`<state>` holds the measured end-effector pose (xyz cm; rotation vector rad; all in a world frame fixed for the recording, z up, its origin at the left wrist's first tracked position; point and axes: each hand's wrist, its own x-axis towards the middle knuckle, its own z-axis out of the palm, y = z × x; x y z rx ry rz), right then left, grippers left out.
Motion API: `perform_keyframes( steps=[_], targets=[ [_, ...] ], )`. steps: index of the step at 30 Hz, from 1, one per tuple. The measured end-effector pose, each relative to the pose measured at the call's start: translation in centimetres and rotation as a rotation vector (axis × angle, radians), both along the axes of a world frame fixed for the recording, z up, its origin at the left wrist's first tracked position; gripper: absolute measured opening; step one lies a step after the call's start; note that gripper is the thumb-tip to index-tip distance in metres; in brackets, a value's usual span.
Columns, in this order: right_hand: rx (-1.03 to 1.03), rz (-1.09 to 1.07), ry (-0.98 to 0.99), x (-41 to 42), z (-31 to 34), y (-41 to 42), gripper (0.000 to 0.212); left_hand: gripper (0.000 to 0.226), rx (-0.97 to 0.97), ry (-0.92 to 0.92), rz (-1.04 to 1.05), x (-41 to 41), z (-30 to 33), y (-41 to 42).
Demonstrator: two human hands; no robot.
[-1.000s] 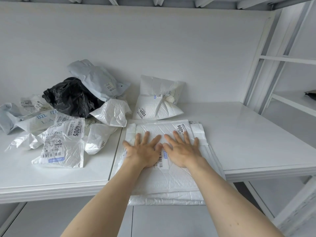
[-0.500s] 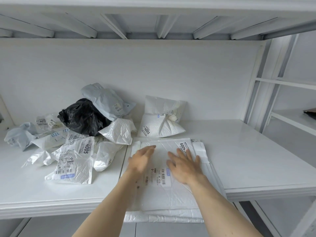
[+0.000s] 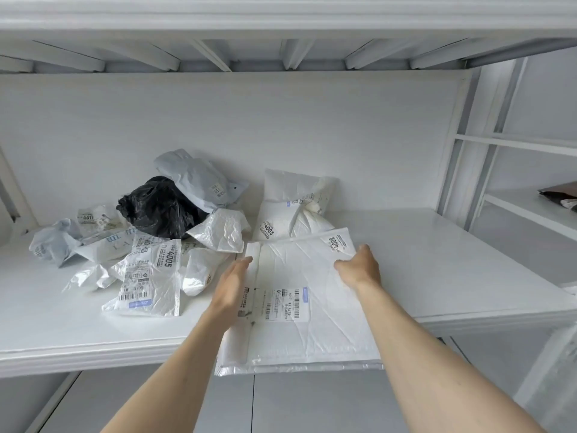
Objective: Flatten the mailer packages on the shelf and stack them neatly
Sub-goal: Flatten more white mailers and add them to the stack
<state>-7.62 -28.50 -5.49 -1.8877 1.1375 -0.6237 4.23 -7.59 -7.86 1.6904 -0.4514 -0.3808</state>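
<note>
A flat stack of white mailers lies on the white shelf, its near end hanging over the front edge. My left hand lies edge-on along the stack's left side with straight fingers. My right hand grips the top mailer's far right corner, next to the 6004 label. A puffed white mailer marked 4003 stands just behind the stack. To the left lies a heap of crumpled mailers: a black one, a grey one, and a clear one marked 4005.
The shelf's back wall is close behind the heap. A shelf underside with ribs hangs overhead. White uprights and a side shelf with a dark item stand at the right. Bare shelf surface stretches right of the stack.
Both hands lifted off the middle of the top mailer and moved apart to the stack's sides. The right hand took hold of the far right corner. The camera tilted up.
</note>
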Motion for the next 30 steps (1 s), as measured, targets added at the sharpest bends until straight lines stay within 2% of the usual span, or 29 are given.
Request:
perform_keyframes(
  steps=[4, 7, 9, 12, 13, 16, 19, 23, 26, 28, 30],
  targets=[
    [0.029, -0.045, -0.235, -1.4, 1.5, -1.6, 0.021, 0.039, 0.006, -0.085, 0.026, -0.9, 1.2, -0.6],
    [0.065, -0.181, -0.426, -2.9, 2.7, -2.5, 0.014, 0.040, 0.052, -0.153, 0.038, -1.7, 1.2, -1.4],
    [0.099, -0.290, -0.521, -3.8, 3.2, -2.8, 0.019, 0.052, 0.220, -0.225, -0.038, -2.2, 0.6, -1.7],
    [0.134, -0.439, -0.581, -5.0, 3.5, -2.9, 0.028, 0.082, 0.727, -0.454, -0.268, -3.1, -0.3, -2.5],
    [0.167, -0.487, -0.607, -5.3, 3.7, -2.9, 0.029, 0.094, 0.838, -0.515, -0.356, -3.9, -0.3, -2.8],
    [0.268, -0.612, -0.661, -6.1, 3.9, -2.8, 0.033, 0.119, 0.977, -0.587, -0.644, -6.1, 0.5, -3.0],
    [0.338, -0.667, -0.658, -6.8, 3.7, -2.5, 0.033, 0.128, 1.093, -0.668, -0.746, -7.3, 0.9, -2.7],
    [0.441, -0.691, -0.683, -7.7, 3.3, -2.4, 0.035, 0.114, 1.066, -0.628, -0.736, -7.7, 1.3, -2.2],
    [0.507, -0.681, -0.685, -8.8, 3.1, -2.5, 0.037, 0.079, 0.895, -0.516, -0.699, -7.2, 2.2, -2.0],
    [0.520, -0.654, -0.690, -9.0, 2.6, -2.8, 0.035, 0.062, 0.803, -0.507, -0.648, -7.2, 2.8, -1.6],
    [0.506, -0.621, -0.717, -9.1, 2.0, -3.0, 0.031, 0.063, 0.841, -0.539, -0.650, -7.3, 2.8, -1.3]
  ],
)
